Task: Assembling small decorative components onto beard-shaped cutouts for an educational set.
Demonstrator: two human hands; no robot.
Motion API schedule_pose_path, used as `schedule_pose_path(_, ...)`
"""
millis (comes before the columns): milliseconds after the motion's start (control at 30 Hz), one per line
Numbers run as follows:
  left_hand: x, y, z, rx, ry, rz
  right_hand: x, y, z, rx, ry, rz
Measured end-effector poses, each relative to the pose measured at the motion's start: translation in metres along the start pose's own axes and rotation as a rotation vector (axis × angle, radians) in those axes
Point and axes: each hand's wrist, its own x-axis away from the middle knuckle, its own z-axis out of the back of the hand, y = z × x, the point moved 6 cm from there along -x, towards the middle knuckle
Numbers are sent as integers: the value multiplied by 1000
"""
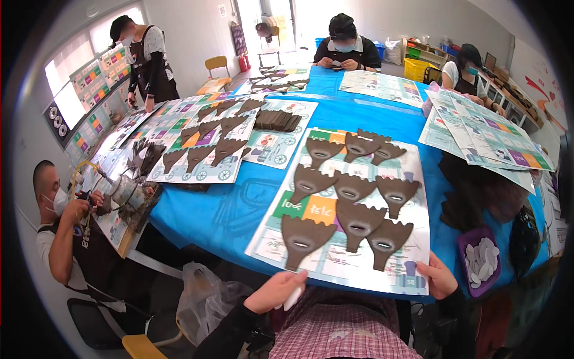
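A printed board in white, green and orange lies tilted at the blue table's near edge. Several dark brown fan-shaped pieces with scalloped tops and slits rest on it in rough rows. My left hand is closed at the board's lower left edge, with a white oval piece held below the fingers. At the lower right corner, my right hand grips the board, thumb on top and the other fingers partly hidden. A purple basket of similar white oval pieces stands to the right.
More boards with brown pieces lie left on the blue table; stacked boards lie right. A person works at a small machine on the left. Other people stand or sit around the table. A plastic bag hangs nearby.
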Motion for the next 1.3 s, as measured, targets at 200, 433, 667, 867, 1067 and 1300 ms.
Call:
schedule_pose_path(200, 7, 57, -43, -105, -208, -179, 20, -51, 22, 787, 309, 207)
schedule_pose_path(433, -42, 101, -90, -229, 229, -600, 2, -20, -116, 661, -21, 294)
schedule_pose_path(667, -64, 90, -108, -234, 364, -665, -7, -1, -94, 242, 19, 81)
schedule_pose_path(867, -87, 79, -118, 73, 245, -582, -10, -20, -86, 706, 126, 352)
schedule_pose_path(1067, -109, 54, -118, 239, 6, -219, -9, -45, -77, 1022, 188, 658)
schedule_pose_path(1300, -79, 73, -127, -743, 200, -832, -35, -51, -17, 875, 400, 453)
